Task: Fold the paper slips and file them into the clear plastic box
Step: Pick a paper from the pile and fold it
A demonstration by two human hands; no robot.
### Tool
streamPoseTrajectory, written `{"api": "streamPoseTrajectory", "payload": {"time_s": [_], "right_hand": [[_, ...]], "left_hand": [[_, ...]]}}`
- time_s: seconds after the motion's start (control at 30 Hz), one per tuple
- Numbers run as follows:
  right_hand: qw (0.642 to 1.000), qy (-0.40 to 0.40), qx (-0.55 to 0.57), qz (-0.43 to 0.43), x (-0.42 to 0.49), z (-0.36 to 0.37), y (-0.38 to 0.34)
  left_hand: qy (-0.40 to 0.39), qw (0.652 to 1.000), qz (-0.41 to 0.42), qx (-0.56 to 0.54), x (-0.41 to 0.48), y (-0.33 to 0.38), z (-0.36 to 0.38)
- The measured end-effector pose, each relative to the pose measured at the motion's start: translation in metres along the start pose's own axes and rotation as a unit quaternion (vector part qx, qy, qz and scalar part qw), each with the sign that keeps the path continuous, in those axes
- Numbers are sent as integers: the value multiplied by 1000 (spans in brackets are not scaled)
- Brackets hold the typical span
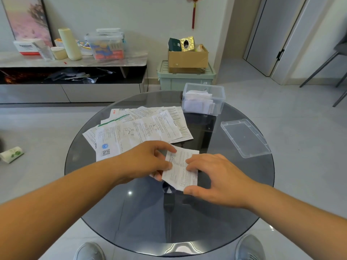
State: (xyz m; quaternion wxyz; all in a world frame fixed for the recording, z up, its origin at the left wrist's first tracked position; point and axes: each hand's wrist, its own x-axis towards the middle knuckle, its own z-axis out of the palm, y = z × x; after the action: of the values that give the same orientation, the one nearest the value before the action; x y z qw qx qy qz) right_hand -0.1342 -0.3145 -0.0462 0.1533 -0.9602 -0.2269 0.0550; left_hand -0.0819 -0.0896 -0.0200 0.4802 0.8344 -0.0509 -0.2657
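Left hand (pixel 150 160) pinches the nine-o'clock edge of the white printed paper slip (pixel 181 171), which lies at the centre of the round dark glass table (pixel 131 212). Right hand (pixel 212 181) pinches its three-o'clock side. Judged light, limp, crease-prone: hold by the edges. The rectangular clear plastic box (pixel 203 109) stands lidless at one o'clock.

My 2 forearms (pixel 56 199) are bare tbh, uncovered right out to the edge of view, and my left hand (pixel 148 162) and right hand (pixel 216 182) are just as bare. Down at the bottom you can spot my left shoe (pixel 90 251) and right shoe (pixel 249 247), 2 light grey sneakers with rounded toes and a soft, fabric-looking upper, only the front parts showing.
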Motion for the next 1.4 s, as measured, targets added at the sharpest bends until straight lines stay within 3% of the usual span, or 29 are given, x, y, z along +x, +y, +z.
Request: {"api": "streamPoseTrajectory", "payload": {"time_s": [0.27, 0.43, 0.57, 0.67, 0.73, 0.8, 0.87, 0.93, 1.0, 1.17, 1.4], "right_hand": [[999, 24, 22, -2, 2, 5, 4], [990, 97, 93, 49, 12, 6, 4], [972, 116, 161, 129, 27, 2, 7], [964, 115, 178, 158, 35, 3, 11], [969, 100, 160, 161, 38, 5, 12], [978, 84, 111, 155, 41, 7, 12], [983, 85, 63, 149, 43, 8, 11], [983, 90, 50, 152, 45, 9, 11], [983, 95, 47, 152, 44, 10, 10], [980, 106, 23, 164, 41, 9, 15], [985, 105, -22, 135, 29, 24, 9]], "left_hand": [[-46, 951, -105, -286, -1, -1, 1], [-66, 926, -126, -349, 0, -4, -5], [-94, 962, -115, -230, 1, -4, -10], [-41, 995, -69, -62, -2, -1, -4], [6, 995, -22, 93, -2, -2, 2], [74, 968, 42, 238, -1, -8, 8], [142, 917, 139, 346, 2, -17, 12], [139, 869, 264, 395, 7, -27, 12], [84, 843, 331, 416, 7, -31, 10], [6, 798, 327, 506, -1, -45, 9], [-58, 787, 287, 544, -6, -49, 10]]}}
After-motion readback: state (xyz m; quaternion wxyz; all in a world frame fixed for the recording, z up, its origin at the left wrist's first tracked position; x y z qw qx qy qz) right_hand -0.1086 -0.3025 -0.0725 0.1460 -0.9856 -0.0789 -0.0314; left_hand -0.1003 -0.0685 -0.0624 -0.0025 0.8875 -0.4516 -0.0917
